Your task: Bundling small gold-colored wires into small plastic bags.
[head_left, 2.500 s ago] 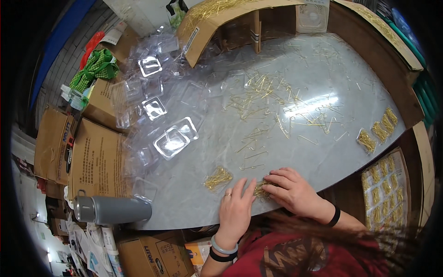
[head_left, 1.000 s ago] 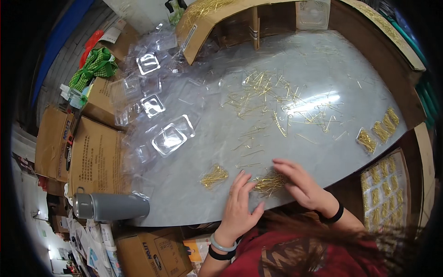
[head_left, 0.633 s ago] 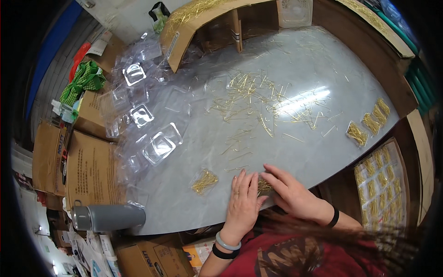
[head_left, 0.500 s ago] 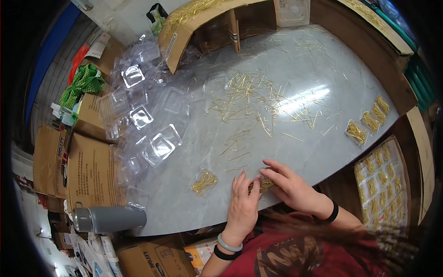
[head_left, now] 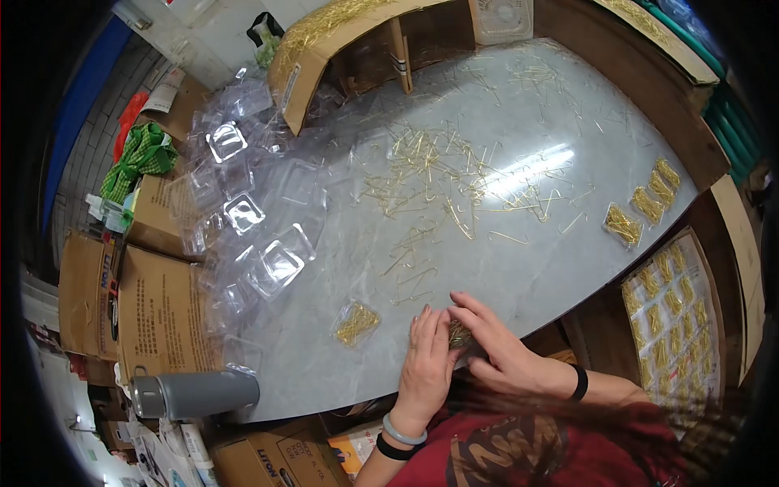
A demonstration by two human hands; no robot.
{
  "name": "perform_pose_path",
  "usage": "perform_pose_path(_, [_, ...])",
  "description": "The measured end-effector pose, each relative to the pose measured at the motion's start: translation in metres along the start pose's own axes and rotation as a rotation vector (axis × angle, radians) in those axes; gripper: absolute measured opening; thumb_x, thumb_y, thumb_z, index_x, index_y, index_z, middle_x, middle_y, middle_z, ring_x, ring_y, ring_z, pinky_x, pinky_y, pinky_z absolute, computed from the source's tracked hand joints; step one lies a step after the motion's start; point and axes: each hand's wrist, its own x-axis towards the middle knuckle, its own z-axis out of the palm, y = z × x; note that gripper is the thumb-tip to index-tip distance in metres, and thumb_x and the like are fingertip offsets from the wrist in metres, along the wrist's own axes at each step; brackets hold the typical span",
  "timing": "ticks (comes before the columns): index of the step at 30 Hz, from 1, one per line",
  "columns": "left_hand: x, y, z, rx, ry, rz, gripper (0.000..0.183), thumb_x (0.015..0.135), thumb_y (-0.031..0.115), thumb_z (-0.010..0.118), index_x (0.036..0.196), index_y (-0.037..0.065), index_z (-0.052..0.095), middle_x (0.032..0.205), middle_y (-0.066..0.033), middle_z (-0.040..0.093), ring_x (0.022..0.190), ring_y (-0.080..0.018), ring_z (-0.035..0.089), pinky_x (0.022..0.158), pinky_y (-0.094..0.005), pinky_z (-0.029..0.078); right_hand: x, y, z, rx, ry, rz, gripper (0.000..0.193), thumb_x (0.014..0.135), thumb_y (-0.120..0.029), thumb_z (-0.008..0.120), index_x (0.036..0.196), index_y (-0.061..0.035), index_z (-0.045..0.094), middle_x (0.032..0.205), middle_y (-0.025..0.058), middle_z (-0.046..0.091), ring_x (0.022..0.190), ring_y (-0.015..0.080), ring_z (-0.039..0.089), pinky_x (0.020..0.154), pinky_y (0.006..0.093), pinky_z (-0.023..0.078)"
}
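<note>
Our left hand [head_left: 425,361] and right hand [head_left: 505,351] cup gold hooks [head_left: 459,334] near the front edge of the tabletop [head_left: 324,377]; fingers [head_left: 471,312] hide most, so we cannot tell how closed each grip is.

the left hand [head_left: 425,363] points to twelve o'clock, fingers close together; the right hand [head_left: 505,353] angles toward ten o'clock beside it, its forearm [head_left: 613,387] trailing back toward four.

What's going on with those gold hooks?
The person's left grip and right grip are on either side of a small bunch of gold hooks, at the near edge of the grey table. A clear packet of hooks lies left of them, loose hooks are scattered beyond, with more filled packets at right.
</note>
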Motion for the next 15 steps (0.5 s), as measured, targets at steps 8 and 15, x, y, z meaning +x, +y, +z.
perform_pose_path(8, [0.005,0.005,-0.011,-0.115,-0.017,-0.035,0.070,0.085,0.005,0.078,0.145,-0.007,0.045,0.144,-0.0252,0.049,0.139,-0.0458,0.046,0.117,-0.0521,0.038,0.019,0.009,-0.024,-0.339,-0.140,-0.210,0.071,0.082,-0.007,0.076,0.145,0.0010,0.046,0.141,0.0216,0.055,0.138,0.0431,0.046,0.114,0.0513,0.039])
perform_pose_path(15, [-0.004,0.010,-0.007,-0.001,-0.057,-0.026,0.058,0.093,-0.005,0.056,0.148,-0.010,0.039,0.149,-0.0283,0.043,0.142,-0.0471,0.041,0.119,-0.0559,0.035,0.017,0.020,-0.018,-0.354,-0.086,-0.192,0.057,0.084,-0.002,0.070,0.138,0.0025,0.052,0.137,0.0217,0.057,0.132,0.0415,0.052,0.111,0.0487,0.044])
